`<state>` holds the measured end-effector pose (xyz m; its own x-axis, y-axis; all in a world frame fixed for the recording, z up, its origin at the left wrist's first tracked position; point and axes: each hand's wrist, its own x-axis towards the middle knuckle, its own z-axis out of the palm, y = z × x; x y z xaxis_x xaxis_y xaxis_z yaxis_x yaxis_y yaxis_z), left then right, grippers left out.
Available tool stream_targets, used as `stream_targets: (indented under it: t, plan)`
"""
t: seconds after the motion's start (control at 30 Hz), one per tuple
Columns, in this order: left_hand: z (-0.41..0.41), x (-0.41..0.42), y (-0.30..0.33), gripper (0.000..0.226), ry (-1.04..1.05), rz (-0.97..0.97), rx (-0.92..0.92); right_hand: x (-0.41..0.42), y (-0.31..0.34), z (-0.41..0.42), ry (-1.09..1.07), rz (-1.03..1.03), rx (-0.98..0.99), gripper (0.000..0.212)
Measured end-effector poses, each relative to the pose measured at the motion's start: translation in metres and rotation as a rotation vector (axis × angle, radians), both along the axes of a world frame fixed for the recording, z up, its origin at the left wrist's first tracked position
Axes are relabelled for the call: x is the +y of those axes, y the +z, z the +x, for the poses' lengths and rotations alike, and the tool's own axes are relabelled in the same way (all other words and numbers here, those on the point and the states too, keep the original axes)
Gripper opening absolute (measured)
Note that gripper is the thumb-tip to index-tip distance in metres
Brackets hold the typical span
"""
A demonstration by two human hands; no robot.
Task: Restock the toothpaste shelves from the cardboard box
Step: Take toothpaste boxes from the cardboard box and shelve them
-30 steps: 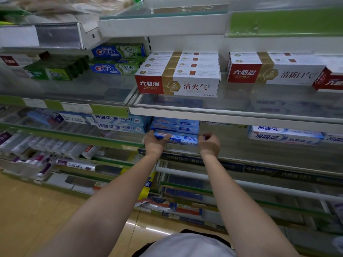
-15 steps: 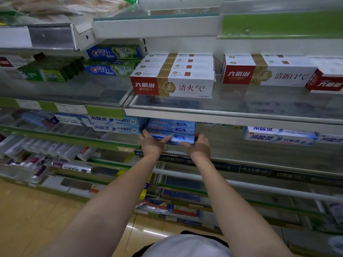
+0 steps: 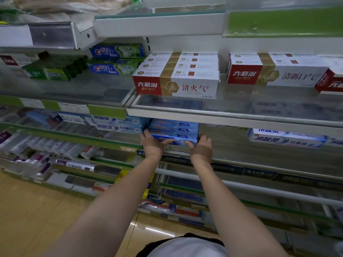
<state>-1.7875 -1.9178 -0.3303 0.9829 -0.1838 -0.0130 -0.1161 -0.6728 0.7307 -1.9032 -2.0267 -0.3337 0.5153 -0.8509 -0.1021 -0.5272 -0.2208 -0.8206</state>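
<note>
Toothpaste boxes point(image 3: 174, 130), pale blue with small darker label patches, sit in a short stack on the glass shelf point(image 3: 241, 151) second from the top, directly under a white shelf rail. The print on them is too blurred to read. The left hand point(image 3: 153, 145) holds the front box at its left end, fingers reaching up along that end and the thumb laid across its front face. The right hand point(image 3: 201, 148) holds the right end the same way, fingers curled round the corner and the thumb on the front.

Just left of the stack lie white-and-blue cartons point(image 3: 116, 124) printed 冷酸灵; another 冷酸灵 carton point(image 3: 285, 140) lies well to the right on the same shelf. On the shelf above, a row of red, gold and white boxes point(image 3: 176, 84) reads 六必治 and 清火气, and a second row point(image 3: 274, 74) to the right reads 六必治 and 清新口气. Behind and to the left, two blue-and-green Crest boxes point(image 3: 117, 60) are stacked. Loose tubes point(image 3: 48, 145) fill the lower left shelf.
</note>
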Motion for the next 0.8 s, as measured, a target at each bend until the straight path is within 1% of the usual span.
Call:
stream_targets:
  t: [0.23, 0.33, 0.4, 0.47, 0.5, 0.63, 0.73, 0.8]
  plan:
    - [0.001, -0.004, 0.003, 0.105, 0.017, 0.022, 0.027, 0.004, 0.003, 0.001, -0.002, -0.002, -0.001, 0.044]
    - [0.003, -0.004, 0.006, 0.108, 0.015, 0.042, 0.042, 0.005, 0.004, -0.002, -0.008, 0.011, -0.007, 0.043]
    - [-0.001, -0.003, 0.005, 0.110, 0.012, 0.062, 0.021, 0.005, 0.005, -0.003, -0.029, 0.028, -0.017, 0.043]
    - [-0.007, -0.001, 0.004, 0.107, 0.002, 0.044, -0.001, 0.005, 0.006, -0.004, -0.075, 0.052, -0.047, 0.044]
    - [-0.010, 0.001, 0.003, 0.104, -0.001, 0.003, -0.009, 0.005, 0.006, -0.005, -0.100, 0.066, -0.067, 0.044]
    - [-0.014, 0.012, 0.000, 0.083, -0.019, -0.277, 0.038, 0.014, 0.010, 0.000, -0.232, 0.150, -0.199, 0.038]
    - [-0.014, 0.024, 0.000, 0.054, -0.039, -0.367, 0.011, 0.023, 0.007, 0.003, -0.323, 0.258, -0.368, 0.024]
    - [-0.017, 0.029, 0.002, 0.033, -0.106, -0.363, -0.038, 0.032, 0.008, -0.002, -0.343, 0.304, -0.480, 0.018]
